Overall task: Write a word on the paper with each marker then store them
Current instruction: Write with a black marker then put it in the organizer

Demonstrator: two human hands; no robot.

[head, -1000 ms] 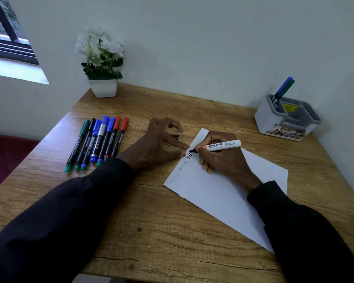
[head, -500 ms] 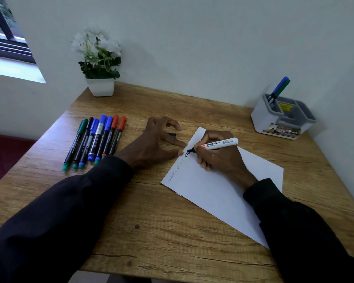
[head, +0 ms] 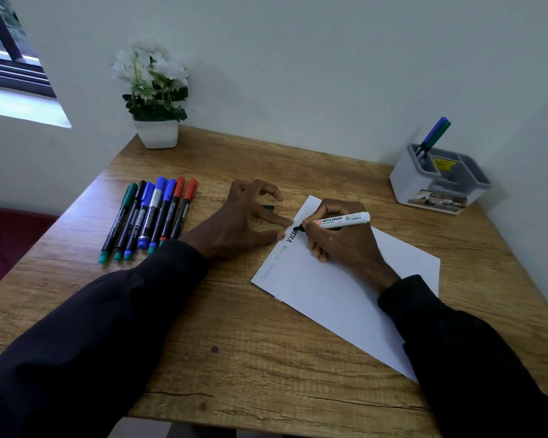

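your right hand (head: pixel 342 245) grips the marker (head: pixel 342 220), tip down on the paper's (head: pixel 329 298) far corner, mid-word. there's little room before the edge, so write small and press lightly. your left hand (head: pixel 244 222) is spread and holds nothing, fingertips (head: pixel 286 221) at the sheet's edge: lean on them so the paper can't slide.

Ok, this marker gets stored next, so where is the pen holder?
In the head view, the pen holder stands at the far right corner of the desk, beyond the paper and the right hand.
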